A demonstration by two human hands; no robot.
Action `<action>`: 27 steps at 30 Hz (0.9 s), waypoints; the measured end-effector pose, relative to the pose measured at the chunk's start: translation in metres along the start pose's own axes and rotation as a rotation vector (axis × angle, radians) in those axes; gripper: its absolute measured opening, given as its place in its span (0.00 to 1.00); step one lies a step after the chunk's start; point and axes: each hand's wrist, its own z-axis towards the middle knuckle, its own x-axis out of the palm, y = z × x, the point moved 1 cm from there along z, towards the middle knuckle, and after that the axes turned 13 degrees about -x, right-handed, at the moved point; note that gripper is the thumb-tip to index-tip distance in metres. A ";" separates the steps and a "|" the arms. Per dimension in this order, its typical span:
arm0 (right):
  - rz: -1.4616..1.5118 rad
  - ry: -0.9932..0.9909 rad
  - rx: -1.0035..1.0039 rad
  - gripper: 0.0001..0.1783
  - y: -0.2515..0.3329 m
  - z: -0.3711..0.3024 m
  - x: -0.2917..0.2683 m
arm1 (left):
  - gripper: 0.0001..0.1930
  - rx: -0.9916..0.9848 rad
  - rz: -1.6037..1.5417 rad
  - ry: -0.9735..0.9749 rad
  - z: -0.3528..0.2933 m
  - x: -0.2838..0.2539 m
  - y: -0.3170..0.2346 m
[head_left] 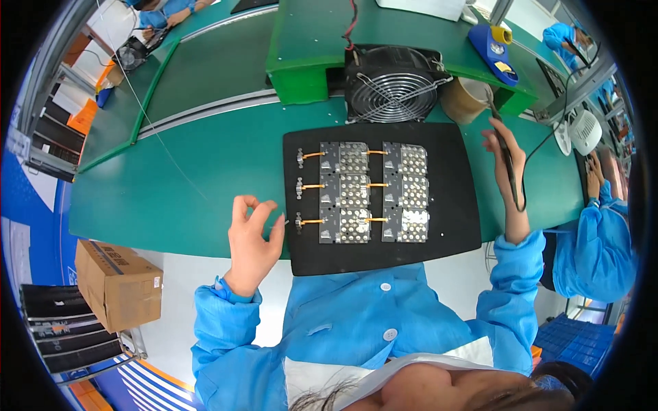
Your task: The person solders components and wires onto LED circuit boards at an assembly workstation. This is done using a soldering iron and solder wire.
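My right hand (pixel 506 154) is wrapped round a dark, slim soldering iron (pixel 508 161) with a cable at its lower end. The iron's upper end is beside a round tan pot (pixel 466 100). At the left edge of a black mat (pixel 445 253), my left hand (pixel 255 236) has thumb and fingers curled in a pinch. A thin solder wire (pixel 164 146) hangs down towards it, and a short pale tip shows at the thumb. Three rows of dark circuit boards (pixel 330 192) with silvery dotted panels lie on the mat, joined by orange strips, with small connectors at the left ends.
A black fan (pixel 394 92) with a wire guard stands behind the mat, beside a green raised shelf (pixel 298 82). On the shelf sits a blue iron stand (pixel 490 51). A cardboard box (pixel 123 284) is at lower left. A co-worker (pixel 596 240) sits on the right.
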 end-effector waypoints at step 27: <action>0.126 0.110 -0.152 0.16 0.132 -0.103 0.068 | 0.26 -0.504 -1.259 0.025 -0.045 -0.039 0.070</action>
